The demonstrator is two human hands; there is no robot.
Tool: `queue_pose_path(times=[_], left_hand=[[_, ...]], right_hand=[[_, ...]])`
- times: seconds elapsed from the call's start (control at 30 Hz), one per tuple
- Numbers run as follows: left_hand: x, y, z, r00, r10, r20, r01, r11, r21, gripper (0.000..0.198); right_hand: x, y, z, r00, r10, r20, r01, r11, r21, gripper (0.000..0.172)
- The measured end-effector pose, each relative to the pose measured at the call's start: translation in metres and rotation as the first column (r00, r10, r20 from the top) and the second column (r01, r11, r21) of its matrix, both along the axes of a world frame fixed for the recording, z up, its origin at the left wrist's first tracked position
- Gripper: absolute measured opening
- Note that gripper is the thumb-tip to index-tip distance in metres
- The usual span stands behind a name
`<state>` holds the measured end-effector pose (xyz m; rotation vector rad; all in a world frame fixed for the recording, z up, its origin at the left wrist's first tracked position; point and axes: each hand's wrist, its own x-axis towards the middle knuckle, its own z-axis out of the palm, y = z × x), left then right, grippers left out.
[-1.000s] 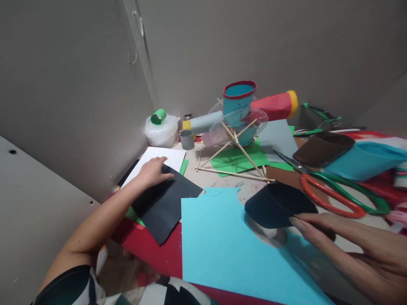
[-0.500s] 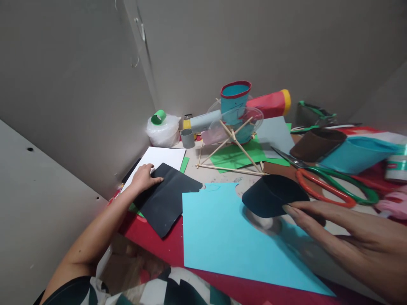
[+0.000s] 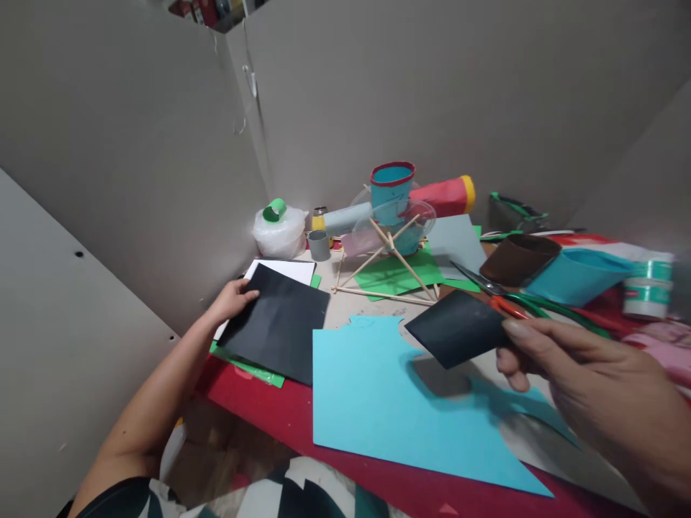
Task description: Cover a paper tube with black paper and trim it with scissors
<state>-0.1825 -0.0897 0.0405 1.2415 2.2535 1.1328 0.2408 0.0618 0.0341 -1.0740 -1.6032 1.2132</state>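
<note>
My left hand (image 3: 232, 298) pinches the left edge of a black paper sheet (image 3: 281, 324), thumb on top; the other fingers are partly hidden. The sheet lies over white paper (image 3: 294, 269) and green paper (image 3: 270, 375). In my right hand (image 3: 561, 360), thumb and fingers grip the right end of a smaller black paper piece (image 3: 456, 327), slightly curved and held above the table. Below it lies a light blue paper sheet (image 3: 372, 396) with a cut-out in its upper right part. Scissors (image 3: 507, 302) with orange and green handles rest just behind my right hand.
A wooden stick frame (image 3: 391, 244) stands behind the blue sheet, near a blue paper cup (image 3: 391, 191) with a red rim. Brown (image 3: 521, 255) and blue paper tubes (image 3: 583, 273) lie at right. A plastic-wrapped bundle (image 3: 279, 234) sits at back left. Walls (image 3: 458, 93) enclose the table.
The large black sheet has turned and shifted left over the white paper, with my left hand at its edge. My right hand has tilted the small black piece. The view has shifted slightly.
</note>
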Motion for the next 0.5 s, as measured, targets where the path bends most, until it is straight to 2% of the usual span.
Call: queue_pose_path(times=[0.1, 0.2, 0.27, 0.33, 0.37, 0.43, 0.5], left_hand=[[-0.004, -0.013, 0.033, 0.997, 0.069, 0.036, -0.077, 0.950, 0.303, 0.043], [0.006, -0.022, 0.061, 0.992, 0.106, 0.063, -0.123, 0.844, 0.522, 0.043], [0.024, -0.021, 0.067, 0.992, 0.078, 0.099, -0.122, 0.793, 0.597, 0.043], [0.053, -0.013, 0.061, 0.989, -0.002, 0.149, -0.094, 0.766, 0.636, 0.040], [0.070, -0.006, 0.053, 0.987, -0.041, 0.159, -0.070, 0.771, 0.633, 0.038], [0.105, 0.008, 0.033, 0.980, -0.120, 0.160, -0.005, 0.784, 0.621, 0.035], [0.138, 0.020, 0.012, 0.970, -0.198, 0.137, 0.078, 0.797, 0.599, 0.031]], right_hand=[[-0.003, 0.009, -0.008, 0.983, -0.040, -0.177, -0.007, 0.967, -0.254, 0.057], [-0.010, 0.008, -0.010, 0.971, -0.071, -0.226, -0.010, 0.941, -0.339, 0.057], [-0.016, 0.001, -0.008, 0.959, -0.076, -0.273, -0.039, 0.919, -0.393, 0.056], [-0.020, -0.008, -0.006, 0.941, -0.048, -0.335, -0.108, 0.896, -0.431, 0.054], [-0.022, -0.012, -0.007, 0.932, -0.022, -0.362, -0.148, 0.888, -0.435, 0.054], [-0.023, -0.017, -0.011, 0.920, 0.024, -0.391, -0.203, 0.882, -0.425, 0.058], [-0.023, -0.016, -0.019, 0.927, 0.037, -0.372, -0.188, 0.906, -0.380, 0.060]])
